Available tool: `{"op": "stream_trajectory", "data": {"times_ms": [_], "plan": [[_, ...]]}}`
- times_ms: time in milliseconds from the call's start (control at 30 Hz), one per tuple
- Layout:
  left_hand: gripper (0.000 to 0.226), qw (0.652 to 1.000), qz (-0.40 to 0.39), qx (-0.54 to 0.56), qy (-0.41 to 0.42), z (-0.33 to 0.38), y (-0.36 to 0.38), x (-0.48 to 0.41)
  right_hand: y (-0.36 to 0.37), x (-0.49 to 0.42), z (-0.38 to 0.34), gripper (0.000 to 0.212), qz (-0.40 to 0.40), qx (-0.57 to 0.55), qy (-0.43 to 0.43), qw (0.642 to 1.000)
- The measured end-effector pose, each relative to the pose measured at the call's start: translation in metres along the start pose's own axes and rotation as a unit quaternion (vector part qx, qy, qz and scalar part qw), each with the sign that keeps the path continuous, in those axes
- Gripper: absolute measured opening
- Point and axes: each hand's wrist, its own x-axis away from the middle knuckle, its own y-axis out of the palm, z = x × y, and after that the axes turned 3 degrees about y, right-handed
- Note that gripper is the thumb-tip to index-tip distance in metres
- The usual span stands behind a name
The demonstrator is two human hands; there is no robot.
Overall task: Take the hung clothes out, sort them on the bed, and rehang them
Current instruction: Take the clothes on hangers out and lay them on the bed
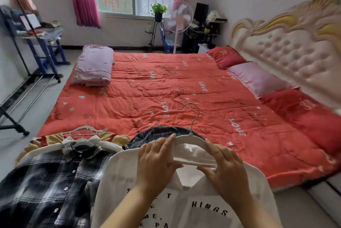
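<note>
Red quilt covers the bed (166,89); a white shirt (121,176) lies at its near edge beside a plaid shirt (46,181). Left hand (156,159) and right hand (223,165) grip the hanger (188,138) at the white shirt's collar.

Two hands: left hand (156,161), right hand (223,167). Three pillows: far red pillow (226,57), lilac pillow (258,78), near red pillow (304,115). One folded quilt (94,65). Probably three hangers, half buried: white hanger (190,136), pale hanger (84,129), third hook (156,121).
</note>
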Motion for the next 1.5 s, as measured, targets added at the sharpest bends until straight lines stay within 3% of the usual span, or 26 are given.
{"op": "stream_trajectory", "data": {"times_ms": [100, 400, 633, 700, 867, 967, 1133, 1500], "plan": [[0.091, 1.0, -0.012, 0.009, -0.012, -0.016, 0.03, -0.027, 0.023, -0.024, 0.019, 0.095, -0.023, -0.004, 0.014, 1.0], [0.102, 0.993, -0.067, -0.015, -0.099, -0.076, 0.109, -0.098, 0.128, -0.108, 0.078, 0.092, -0.109, -0.07, 0.014, 0.992], [0.093, 0.978, -0.08, -0.063, -0.182, -0.136, 0.167, -0.159, 0.231, -0.188, 0.116, 0.092, -0.202, -0.14, 0.006, 0.969], [0.093, 0.966, -0.119, -0.076, -0.219, -0.152, 0.18, -0.174, 0.262, -0.208, 0.121, 0.094, -0.222, -0.153, 0.002, 0.963], [0.068, 0.91, -0.197, -0.11, -0.347, -0.183, 0.2, -0.179, 0.349, -0.229, 0.13, 0.096, -0.297, -0.107, 0.039, 0.948], [0.065, 0.883, -0.238, -0.112, -0.389, -0.191, 0.21, -0.158, 0.379, -0.229, 0.132, 0.081, -0.431, -0.048, 0.045, 0.9], [0.059, 0.853, -0.284, -0.108, -0.423, -0.184, 0.219, -0.133, 0.39, -0.199, 0.132, 0.065, -0.502, -0.073, 0.021, 0.861], [0.056, 0.853, -0.237, -0.129, -0.447, -0.162, 0.161, -0.108, 0.339, -0.174, 0.08, 0.052, -0.511, -0.112, -0.044, 0.851]]}}
